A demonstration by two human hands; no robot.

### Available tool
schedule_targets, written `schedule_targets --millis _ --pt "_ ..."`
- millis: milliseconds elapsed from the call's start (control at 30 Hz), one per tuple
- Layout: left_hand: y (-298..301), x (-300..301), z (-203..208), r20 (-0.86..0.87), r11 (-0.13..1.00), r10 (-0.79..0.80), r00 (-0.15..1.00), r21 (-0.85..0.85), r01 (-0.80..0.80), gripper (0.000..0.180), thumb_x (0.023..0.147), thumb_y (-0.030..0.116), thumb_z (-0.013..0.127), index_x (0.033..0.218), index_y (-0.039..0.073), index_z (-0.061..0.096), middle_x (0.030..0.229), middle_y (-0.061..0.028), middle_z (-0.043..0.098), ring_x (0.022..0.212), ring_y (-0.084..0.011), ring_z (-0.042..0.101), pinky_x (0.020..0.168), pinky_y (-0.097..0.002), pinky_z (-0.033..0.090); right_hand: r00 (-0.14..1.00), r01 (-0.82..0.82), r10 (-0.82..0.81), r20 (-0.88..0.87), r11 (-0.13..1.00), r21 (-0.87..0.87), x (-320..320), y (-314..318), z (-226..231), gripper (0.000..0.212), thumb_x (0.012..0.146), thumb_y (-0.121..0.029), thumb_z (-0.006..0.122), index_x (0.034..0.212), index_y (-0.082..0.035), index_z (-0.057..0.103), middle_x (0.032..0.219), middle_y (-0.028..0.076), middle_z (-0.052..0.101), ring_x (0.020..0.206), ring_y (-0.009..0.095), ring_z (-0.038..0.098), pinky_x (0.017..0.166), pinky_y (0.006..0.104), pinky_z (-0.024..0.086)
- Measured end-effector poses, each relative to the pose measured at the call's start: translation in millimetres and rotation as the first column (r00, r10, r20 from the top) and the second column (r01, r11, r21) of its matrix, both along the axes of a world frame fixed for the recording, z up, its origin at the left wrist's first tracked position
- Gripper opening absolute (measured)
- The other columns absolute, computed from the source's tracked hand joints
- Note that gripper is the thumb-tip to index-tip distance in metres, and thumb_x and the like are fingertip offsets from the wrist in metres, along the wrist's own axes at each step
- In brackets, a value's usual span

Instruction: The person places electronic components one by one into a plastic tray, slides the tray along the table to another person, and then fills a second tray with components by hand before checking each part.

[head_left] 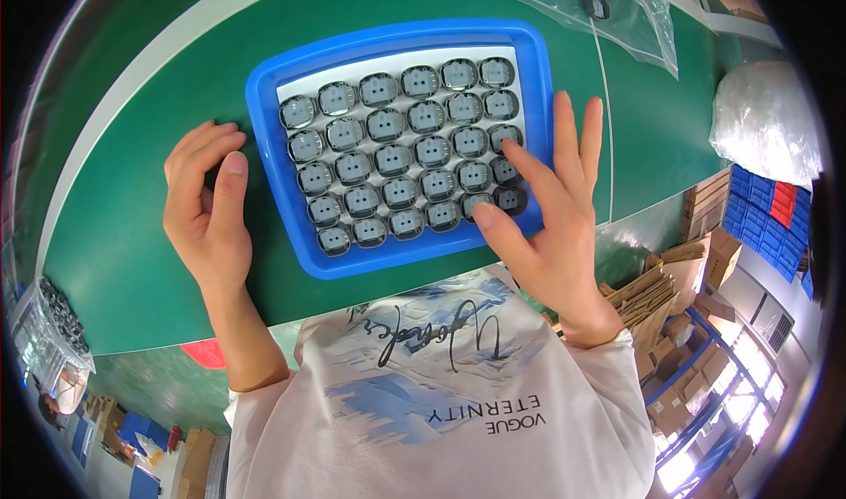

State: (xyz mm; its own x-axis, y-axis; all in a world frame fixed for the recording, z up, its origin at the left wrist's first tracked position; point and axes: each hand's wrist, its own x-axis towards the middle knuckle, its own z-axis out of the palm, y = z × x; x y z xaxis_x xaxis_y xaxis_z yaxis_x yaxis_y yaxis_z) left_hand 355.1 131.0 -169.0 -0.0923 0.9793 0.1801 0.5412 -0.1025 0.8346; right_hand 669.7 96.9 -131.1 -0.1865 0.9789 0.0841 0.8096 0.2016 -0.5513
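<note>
A blue plastic tray (267,138) lies on the green tabletop, lined with a white sheet. Rows of small rounded dark housings with grey centres (392,158) fill it. My right hand (561,213) reaches over the tray's right side with fingers spread. Its index fingertip rests on or just above a housing in the rightmost column, and the thumb tip is by one in the nearest row. Whether they touch I cannot tell. To the left of the tray, my left hand (207,204) hovers by the rim, fingers loosely bent, thumb apart, nothing visible in it.
A clear plastic bag (634,23) with a few dark parts lies at the far right of the table. Another bag (767,116) bulges at the right edge. Cardboard boxes (670,305) and blue bins (762,213) stand beyond. At lower left sits a bag of dark parts (55,323).
</note>
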Motion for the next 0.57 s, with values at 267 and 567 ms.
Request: schedule_targets --millis 267,567 --pt "0.0 17.2 25.1 0.125 0.984 0.068 0.990 -0.174 -0.046 0.040 0.100 0.015 0.064 0.136 -0.003 0.060 0.134 -0.0179 0.064 0.127 -0.0252 0.057 0.104 -0.0311 0.041 0.882 0.240 -0.243 -0.403 0.969 -0.060 40.2 32.7 6.0 0.045 0.091 -0.014 0.072 0.131 0.004 0.062 0.138 0.022 0.059 0.117 0.028 0.061 0.096 0.0374 0.050" --pt "-2.8 50.3 79.1 0.679 0.974 0.040 0.733 -0.192 0.124 0.102 0.095 0.061 0.062 0.161 -0.003 0.018 0.155 -0.0301 0.041 0.147 -0.0367 0.038 0.123 -0.0464 0.022 0.766 0.050 -0.395 -0.508 0.823 -0.566 52.5 67.0 47.8 0.028 0.100 -0.009 0.061 0.126 0.000 0.067 0.087 0.002 0.069 0.071 0.009 0.061 0.063 0.0226 0.050"
